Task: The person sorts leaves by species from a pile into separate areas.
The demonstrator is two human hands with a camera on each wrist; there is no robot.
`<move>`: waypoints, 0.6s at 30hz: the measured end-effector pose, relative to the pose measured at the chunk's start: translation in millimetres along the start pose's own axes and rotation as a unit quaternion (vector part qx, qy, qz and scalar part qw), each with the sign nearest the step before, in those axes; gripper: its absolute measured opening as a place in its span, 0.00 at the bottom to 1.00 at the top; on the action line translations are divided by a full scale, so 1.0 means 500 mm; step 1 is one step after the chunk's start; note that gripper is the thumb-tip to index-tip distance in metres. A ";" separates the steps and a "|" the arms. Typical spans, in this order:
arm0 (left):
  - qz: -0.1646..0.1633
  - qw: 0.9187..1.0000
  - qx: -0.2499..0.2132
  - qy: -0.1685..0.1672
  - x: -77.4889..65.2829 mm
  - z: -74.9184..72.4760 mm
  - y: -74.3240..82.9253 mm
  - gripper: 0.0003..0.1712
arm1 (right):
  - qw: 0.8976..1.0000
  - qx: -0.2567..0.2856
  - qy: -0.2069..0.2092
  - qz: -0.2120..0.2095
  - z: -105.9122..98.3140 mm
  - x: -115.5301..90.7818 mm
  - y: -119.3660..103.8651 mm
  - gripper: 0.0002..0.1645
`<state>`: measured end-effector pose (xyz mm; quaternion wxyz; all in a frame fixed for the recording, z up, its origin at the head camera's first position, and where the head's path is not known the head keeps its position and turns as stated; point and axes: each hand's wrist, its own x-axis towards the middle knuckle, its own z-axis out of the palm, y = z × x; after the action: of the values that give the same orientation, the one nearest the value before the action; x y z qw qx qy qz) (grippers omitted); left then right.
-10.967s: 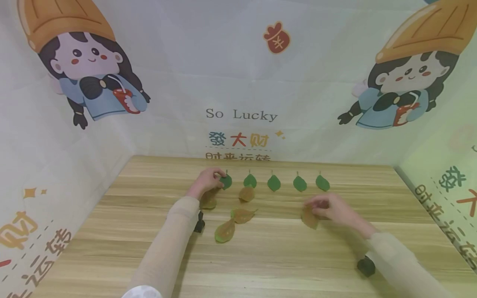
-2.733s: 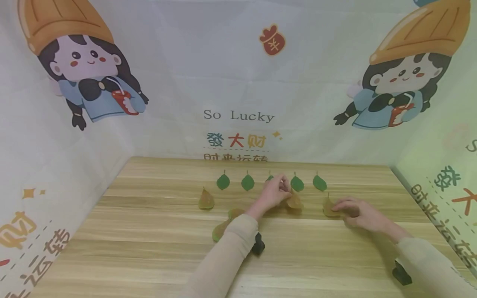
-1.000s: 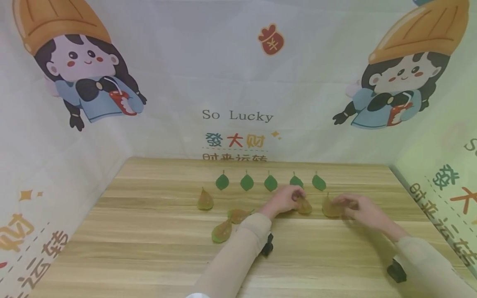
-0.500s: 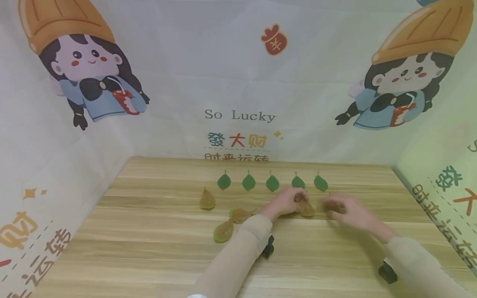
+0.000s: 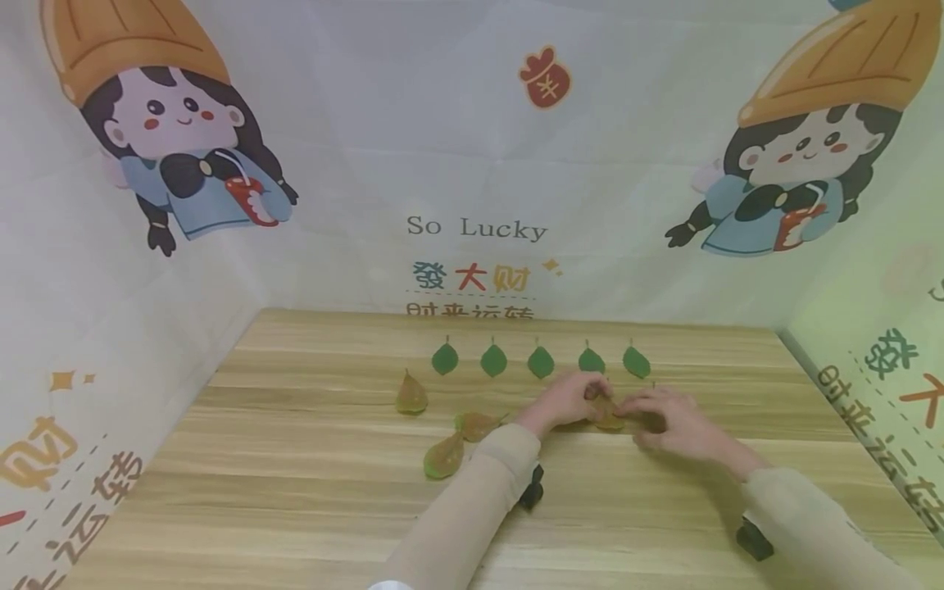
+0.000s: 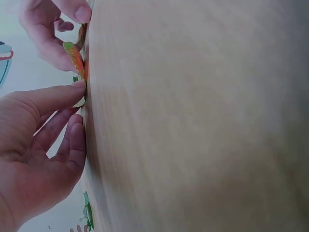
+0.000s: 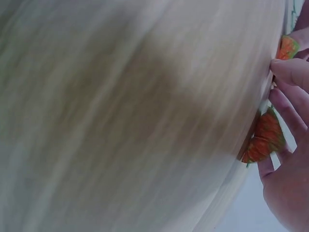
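My left hand pinches the stem end of an orange-brown artificial leaf on the table, below a row of green leaves. In the left wrist view this leaf lies at the thumb tip, its edge raised. My right hand reaches to the same leaf from the right, fingertips at its edge, thumb and fingers apart. A second orange leaf, with a green edge, lies under the right fingers in the right wrist view; in the head view that hand mostly hides it.
Several green leaves, such as the leftmost green leaf, stand in a row, stems away from me. One orange leaf lies at left. Two more, an upper leaf and a lower leaf, touch near the left sleeve. A printed cloth backs the table.
My right hand has moved left, from the rightmost orange leaf to the edge of the leaf at my left hand. The left hand has shifted slightly right with that leaf, then stayed.
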<state>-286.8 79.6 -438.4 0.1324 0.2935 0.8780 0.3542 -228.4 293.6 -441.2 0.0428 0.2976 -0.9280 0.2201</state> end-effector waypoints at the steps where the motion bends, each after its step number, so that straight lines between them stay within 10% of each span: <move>1: 0.001 1.000 -0.005 -0.001 0.000 -0.001 0.000 0.21 | 1.000 -0.001 -0.002 0.006 0.000 0.000 -0.001 0.24; 10: -0.005 0.998 -0.055 -0.004 -0.014 -0.047 0.017 0.23 | 1.000 -0.004 -0.009 0.014 0.001 0.002 -0.003 0.24; 18: 0.022 0.998 -0.053 -0.005 -0.059 -0.147 0.035 0.21 | 0.999 -0.006 -0.015 0.032 0.005 0.001 0.001 0.24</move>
<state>-288.5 31.5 -372.8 0.1447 0.3067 0.8506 0.4019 -229.0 292.8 -443.6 0.0237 0.2705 -0.9389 0.2117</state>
